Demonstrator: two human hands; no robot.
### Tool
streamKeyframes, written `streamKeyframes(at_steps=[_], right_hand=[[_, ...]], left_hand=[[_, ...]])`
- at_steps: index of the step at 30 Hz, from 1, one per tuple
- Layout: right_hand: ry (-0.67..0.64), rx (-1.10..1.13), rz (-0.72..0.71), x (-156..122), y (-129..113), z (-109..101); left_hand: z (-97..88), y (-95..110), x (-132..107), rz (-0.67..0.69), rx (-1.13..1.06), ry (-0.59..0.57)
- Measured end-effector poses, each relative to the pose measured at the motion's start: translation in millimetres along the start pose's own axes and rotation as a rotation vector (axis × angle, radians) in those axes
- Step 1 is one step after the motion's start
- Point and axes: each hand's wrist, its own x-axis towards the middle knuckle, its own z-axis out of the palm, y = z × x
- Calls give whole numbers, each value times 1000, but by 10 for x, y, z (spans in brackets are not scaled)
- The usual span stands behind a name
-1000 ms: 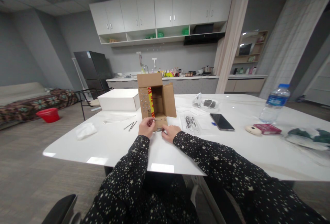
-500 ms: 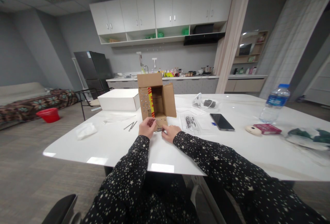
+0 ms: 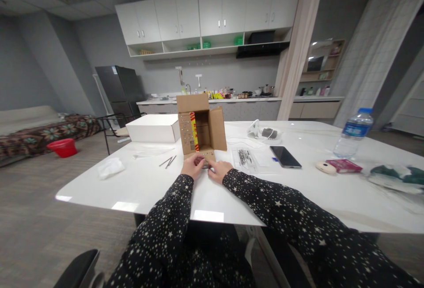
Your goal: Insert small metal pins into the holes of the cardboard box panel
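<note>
An open cardboard box (image 3: 217, 131) stands on its side on the table, its opening facing me. Small shiny bits dot its left flap (image 3: 187, 133), beside a yellow and red strip. My left hand (image 3: 194, 165) is at the box's lower front flap (image 3: 208, 153), fingers bent and pressed together; whatever they pinch is too small to name. Close on its right, my right hand (image 3: 219, 171) has its fingers curled and tips near the flap's edge. Small dark pieces show between the hands, partly hidden. Thin metal tools (image 3: 168, 161) lie left of my left hand.
A clear plastic case (image 3: 245, 159) with small dark pieces lies right of my hands, then a phone (image 3: 285, 156). Farther right are a water bottle (image 3: 353, 132) and a maroon box (image 3: 346, 166). A white box (image 3: 152, 128) and crumpled tissue (image 3: 111, 168) are on the left.
My left hand has shifted slightly right, closer to my right hand, and turned flatter over the lower flap. My right hand stays in almost the same place.
</note>
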Motion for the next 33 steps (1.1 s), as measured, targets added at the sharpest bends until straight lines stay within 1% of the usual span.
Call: streamKeyframes(at_steps=[5,8,14,18,23,33], right_hand=[[-25,4,13,-10,-16,-22],[-19,0,15,-19,-31,-44],[-30,-9,31,-36,-56,-84],[-24,-7,22,-34,-57,-84],[-37,2,32,-35,-60,-89],[-12,8,25,-37,-59,-87]], left_hand=[[-13,-2,-1,33,82,-38],[-24,0,4,56,119,-86],[-15,-14,9,80,146,-113],[-10,-15,14,87,171,-159],[-6,-2,4,87,201,-153],[-31,21,14,125,265,-201]])
